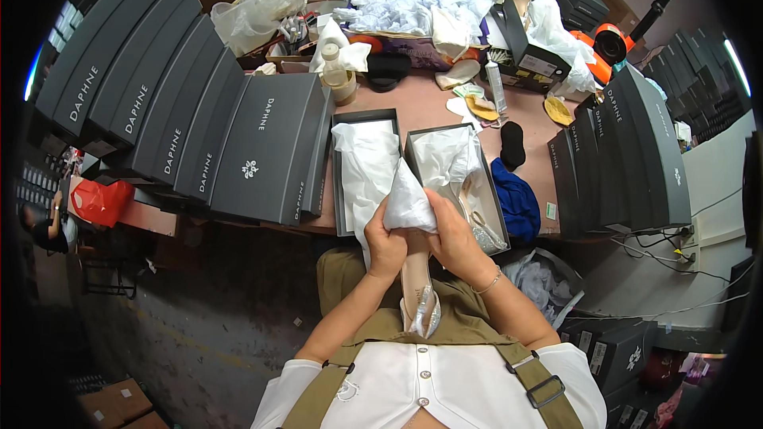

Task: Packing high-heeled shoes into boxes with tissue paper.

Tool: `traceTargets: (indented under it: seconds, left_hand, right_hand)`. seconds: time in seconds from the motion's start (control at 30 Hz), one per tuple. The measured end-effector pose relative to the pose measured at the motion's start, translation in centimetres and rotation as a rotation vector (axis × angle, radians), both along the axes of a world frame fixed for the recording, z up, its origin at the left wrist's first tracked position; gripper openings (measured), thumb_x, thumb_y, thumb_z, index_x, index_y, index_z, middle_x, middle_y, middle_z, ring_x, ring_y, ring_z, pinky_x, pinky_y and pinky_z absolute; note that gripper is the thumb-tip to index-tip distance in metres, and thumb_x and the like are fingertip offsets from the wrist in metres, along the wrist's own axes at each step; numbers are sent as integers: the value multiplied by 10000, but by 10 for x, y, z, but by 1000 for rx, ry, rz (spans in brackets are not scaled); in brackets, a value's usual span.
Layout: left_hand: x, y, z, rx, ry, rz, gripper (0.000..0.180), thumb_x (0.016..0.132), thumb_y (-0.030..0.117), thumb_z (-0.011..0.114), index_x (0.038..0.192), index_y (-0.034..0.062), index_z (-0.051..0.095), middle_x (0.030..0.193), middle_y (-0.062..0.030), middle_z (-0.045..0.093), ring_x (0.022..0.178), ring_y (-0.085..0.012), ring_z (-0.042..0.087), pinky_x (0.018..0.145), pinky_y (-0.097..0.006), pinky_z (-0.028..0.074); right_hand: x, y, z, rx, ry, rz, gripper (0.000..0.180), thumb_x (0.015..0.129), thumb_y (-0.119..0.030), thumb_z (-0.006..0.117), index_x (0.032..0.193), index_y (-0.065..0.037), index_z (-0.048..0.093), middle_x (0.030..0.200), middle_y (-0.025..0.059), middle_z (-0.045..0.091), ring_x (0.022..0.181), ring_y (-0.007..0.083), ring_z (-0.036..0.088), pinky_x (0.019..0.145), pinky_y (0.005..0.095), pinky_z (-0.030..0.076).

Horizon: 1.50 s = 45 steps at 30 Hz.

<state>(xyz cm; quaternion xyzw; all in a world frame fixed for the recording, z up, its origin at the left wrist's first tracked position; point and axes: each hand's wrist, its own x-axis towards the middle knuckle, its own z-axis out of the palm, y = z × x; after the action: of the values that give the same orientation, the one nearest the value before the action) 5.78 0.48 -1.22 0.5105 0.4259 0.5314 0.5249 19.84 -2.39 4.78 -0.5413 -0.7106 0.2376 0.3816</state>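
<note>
Hands (387, 248) (455, 240) wrapping shoe (419, 294) in tissue paper (408, 200), open boxes (346, 214) ahead, lid stacks (199, 119) flanking

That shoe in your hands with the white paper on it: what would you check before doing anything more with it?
1. Shoe held firmly: ok, the left hand and the right hand both grip it over the lap.
2. White tissue paper on the shoe: ok, it is bunched at the upper end between both hands; how far it goes in, cannot tell.
3. Second shoe in place: ok, it lies in the open box on tissue.
4. Room in that box beside it: cannot tell, the hands hide part of it.
5. Box lid at hand: ok, it lies open just left of the box, lined with tissue.
</note>
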Motion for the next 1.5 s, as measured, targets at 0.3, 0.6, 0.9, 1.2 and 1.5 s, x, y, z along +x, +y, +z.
traceTargets:
  seconds: [0.3,0.6,0.9,1.2,1.5]
  left_hand:
    - [-8,-3,12,74,91,41,568,742,-101,520,1306,-48,486,1131,-128,634,1045,-170,586,915,-292,454]
    - [-1,-30,10,-304,-377,-93,519,869,-2,519,1367,-9,376,1161,-94,584,1012,-163,594,863,-282,491]
    - [-27,-15,11,-519,-662,206,346,954,115,501,1280,46,409,1157,-121,562,1043,-233,589,858,-392,518]
    - [-58,76,56,74,645,28,221,909,107,560,1076,-15,639,1039,-148,635,972,-262,627,827,-360,485]
    - [-37,270,-15,-144,1770,-456,486,817,452,646,1015,11,698,1017,-165,691,946,-280,676,807,-400,526]
  right_hand:
    - [-8,-2,-6,6,67,22,592,748,93,522,1323,24,402,1142,257,544,1073,426,539,916,410,441]
    - [-4,-4,-14,3,134,-72,598,747,80,520,1333,17,415,1179,256,539,1104,412,530,929,395,436]
    - [16,-13,30,-316,23,375,774,847,-311,648,1462,-32,270,1410,221,409,1242,335,473,1028,393,380]
    - [85,-39,-2,-570,745,161,853,702,-427,756,1330,55,439,1153,127,608,1062,206,590,925,322,452]
    - [93,-26,-18,-615,1199,315,902,701,-483,741,1348,37,390,1197,166,586,958,252,648,834,364,528]
